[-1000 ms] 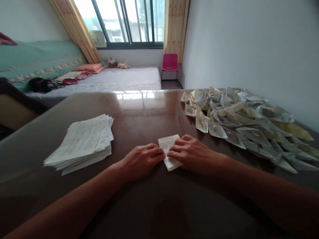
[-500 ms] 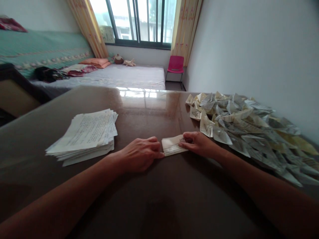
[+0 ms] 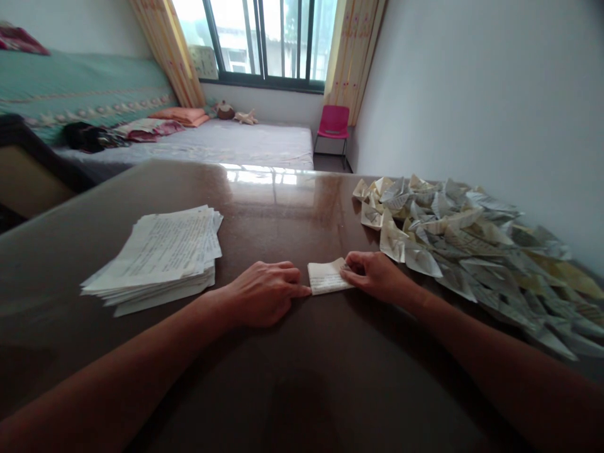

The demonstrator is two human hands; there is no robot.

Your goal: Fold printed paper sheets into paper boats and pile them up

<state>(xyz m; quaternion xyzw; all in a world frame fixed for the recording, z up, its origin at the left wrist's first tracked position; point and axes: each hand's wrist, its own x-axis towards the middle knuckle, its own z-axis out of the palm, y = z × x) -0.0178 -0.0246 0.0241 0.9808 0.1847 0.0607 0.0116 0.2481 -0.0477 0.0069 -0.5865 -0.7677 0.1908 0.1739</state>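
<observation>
The folded paper (image 3: 326, 277) is lying flat on the brown table (image 3: 292, 371), just in front of the person and between the two hands. The left hand (image 3: 264, 292) is resting palm down on the table, its fingers loosely curled and gripping nothing, with one fingertip touching the paper's left edge. The right hand (image 3: 377, 274) is lying on the paper's right end, its fingers (image 3: 352, 269) pressing or pinching that edge; from this angle it is hard to tell whether the thumb is tucked under the sheet. Both forearms are reaching in from the near corners of the view.

To the left of the hands, well apart from them, a stack of sheets (image 3: 158, 255) is sitting on the table, its layers slightly fanned. To the right, a pile of folded paper shapes (image 3: 472, 242) is spreading along the table's edge beside the white wall, its nearest pieces lying just beside the right hand.

Beyond the table, a bed (image 3: 212, 143) is carrying folded clothes and pillows. A pink chair (image 3: 333, 123) is standing beside it, under a window (image 3: 264, 38) with yellow curtains.
</observation>
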